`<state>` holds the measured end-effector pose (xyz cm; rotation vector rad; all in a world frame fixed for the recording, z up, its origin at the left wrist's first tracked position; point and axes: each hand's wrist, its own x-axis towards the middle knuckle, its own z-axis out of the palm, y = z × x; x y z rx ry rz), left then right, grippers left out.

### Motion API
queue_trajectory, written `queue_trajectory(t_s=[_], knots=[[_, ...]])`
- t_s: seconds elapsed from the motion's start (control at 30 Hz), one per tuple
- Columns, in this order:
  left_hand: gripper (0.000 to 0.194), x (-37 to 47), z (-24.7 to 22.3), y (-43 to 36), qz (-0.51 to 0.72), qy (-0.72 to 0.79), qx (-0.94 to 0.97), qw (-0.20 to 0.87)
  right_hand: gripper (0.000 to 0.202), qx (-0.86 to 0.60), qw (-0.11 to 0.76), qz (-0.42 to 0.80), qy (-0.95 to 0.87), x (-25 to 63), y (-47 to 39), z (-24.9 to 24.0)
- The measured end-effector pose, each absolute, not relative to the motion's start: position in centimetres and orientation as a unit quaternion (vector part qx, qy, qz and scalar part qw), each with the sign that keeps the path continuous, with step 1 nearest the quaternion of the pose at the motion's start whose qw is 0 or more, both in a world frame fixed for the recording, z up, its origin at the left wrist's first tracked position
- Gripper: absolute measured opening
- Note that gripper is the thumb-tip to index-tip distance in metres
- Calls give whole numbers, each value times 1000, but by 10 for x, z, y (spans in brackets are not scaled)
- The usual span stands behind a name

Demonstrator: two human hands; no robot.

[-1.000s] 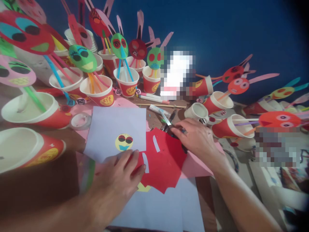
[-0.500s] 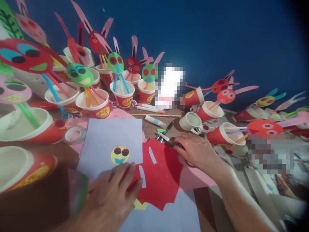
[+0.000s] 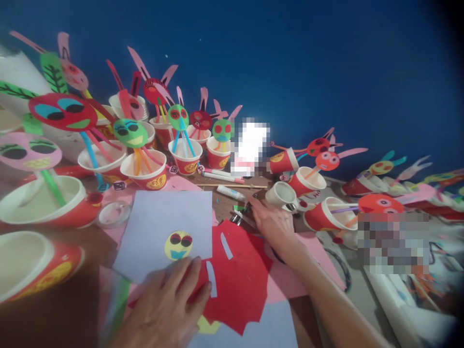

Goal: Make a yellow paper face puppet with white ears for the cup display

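Note:
My left hand lies flat, fingers spread, over the edge of a cut red paper and a pale blue sheet. Just beyond its fingertips is a small yellow paper face with red-lidded eyes and a blue mouth. Two narrow pale strips rest on the red paper, one strip beside my left thumb. My right hand reaches over the paper's far right corner, fingers stretched among the pens beside a white mug. Its palm side is hidden. A dark object shows partly beneath it.
Red-and-white paper cups holding straws topped with paper faces crowd the back and both sides. A glue stick, markers and a thin wooden stick lie behind the papers. A small clear dish stands at left. Behind rises a blue wall.
My right hand has moved left toward the pens, its fingers now stretched out and a white-tipped tool less visible. My left hand stays on the paper. The view has shifted slightly.

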<state>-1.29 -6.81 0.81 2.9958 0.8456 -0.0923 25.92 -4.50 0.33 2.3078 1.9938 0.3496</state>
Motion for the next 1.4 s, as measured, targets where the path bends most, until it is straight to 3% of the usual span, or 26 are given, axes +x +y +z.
queue_trajectory(t_s=[0.17,0.33,0.73,1.4], knots=[[36,-14,7,-63,-76,249,965,41,29,756,56,106,644,263,-43,3],[37,-15,10,-57,-112,210,969,58,34,722,70,81,683,265,-43,6],[43,-17,10,-58,-111,224,966,64,23,680,97,60,724,267,-51,20],[46,-16,9,-60,-86,229,967,66,25,665,90,89,736,265,-49,25]])
